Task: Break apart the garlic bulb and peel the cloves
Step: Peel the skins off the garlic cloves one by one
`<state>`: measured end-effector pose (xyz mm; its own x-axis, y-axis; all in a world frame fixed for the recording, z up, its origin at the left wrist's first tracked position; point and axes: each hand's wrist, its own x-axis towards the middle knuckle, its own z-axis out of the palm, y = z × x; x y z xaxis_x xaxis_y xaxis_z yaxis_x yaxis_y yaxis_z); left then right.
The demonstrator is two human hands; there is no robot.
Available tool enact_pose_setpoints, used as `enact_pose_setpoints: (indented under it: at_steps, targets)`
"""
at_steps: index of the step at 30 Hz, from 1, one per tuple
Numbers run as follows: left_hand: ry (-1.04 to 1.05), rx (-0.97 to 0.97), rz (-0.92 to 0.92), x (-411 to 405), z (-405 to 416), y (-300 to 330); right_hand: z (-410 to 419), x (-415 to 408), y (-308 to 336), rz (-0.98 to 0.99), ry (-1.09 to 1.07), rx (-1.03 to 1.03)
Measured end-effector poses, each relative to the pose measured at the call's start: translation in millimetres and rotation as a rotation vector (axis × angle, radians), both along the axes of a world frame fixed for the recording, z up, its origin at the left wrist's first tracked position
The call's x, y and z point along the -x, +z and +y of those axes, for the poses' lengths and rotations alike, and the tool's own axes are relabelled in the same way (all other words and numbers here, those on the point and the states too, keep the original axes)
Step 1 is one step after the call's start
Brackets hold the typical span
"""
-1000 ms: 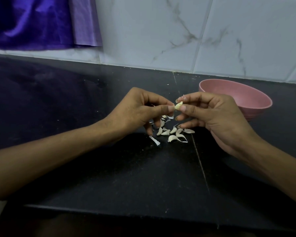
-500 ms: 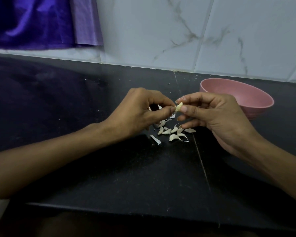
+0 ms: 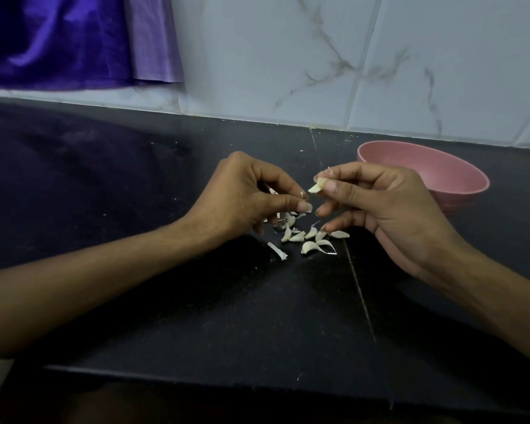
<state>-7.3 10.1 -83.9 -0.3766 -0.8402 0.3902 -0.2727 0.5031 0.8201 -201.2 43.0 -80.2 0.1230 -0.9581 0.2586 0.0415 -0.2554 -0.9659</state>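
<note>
Pinching a small pale garlic clove (image 3: 316, 187) between thumb and forefinger, the right hand (image 3: 383, 209) is raised above the counter, its other fingers curled loosely beneath. The clove sits at the fingertips, just above the scattered pile and a little to the left of the bowl.

Left hand (image 3: 242, 197): fingers curled inward, thumb laid against the forefinger tip just beside the clove; a pale sliver shows between the curled fingers, but whether it is gripped I cannot tell.

Loose cloves and skins (image 3: 306, 237): a small heap of whitish pieces on the counter directly under and between both hands, some curved like husks. One separate strip of skin (image 3: 277, 250) lies just near-left of the heap.

Pink bowl (image 3: 441, 169): upright on the counter, far right, partly behind the right hand; contents not visible.

Black stone counter (image 3: 135, 286): dark, speckled, with a seam (image 3: 357, 283) running near to far under the heap.

White marble-veined wall tiles (image 3: 288, 56) behind the counter.

Purple cloth (image 3: 68, 38): hanging at far left against the wall.
</note>
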Motion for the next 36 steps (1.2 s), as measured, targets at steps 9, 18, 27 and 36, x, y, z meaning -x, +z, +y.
enact_pose_setpoints:
  at_steps: [9,18,27,36]
  targets:
    - [0.041,0.169,-0.132,-0.6,-1.6,-3.1,0.3,0.8,0.9,0.015,-0.012,-0.01]
    - [-0.041,0.071,-0.062,4.1,6.5,0.9,0.9,-2.2,-0.7,0.048,-0.042,-0.027]
    - [-0.032,0.081,-0.037,3.4,6.2,-0.4,3.0,-3.6,-0.2,0.097,-0.059,-0.009]
    - [-0.041,0.052,-0.027,2.5,3.3,-1.2,3.1,-3.7,-2.1,0.143,-0.061,0.079]
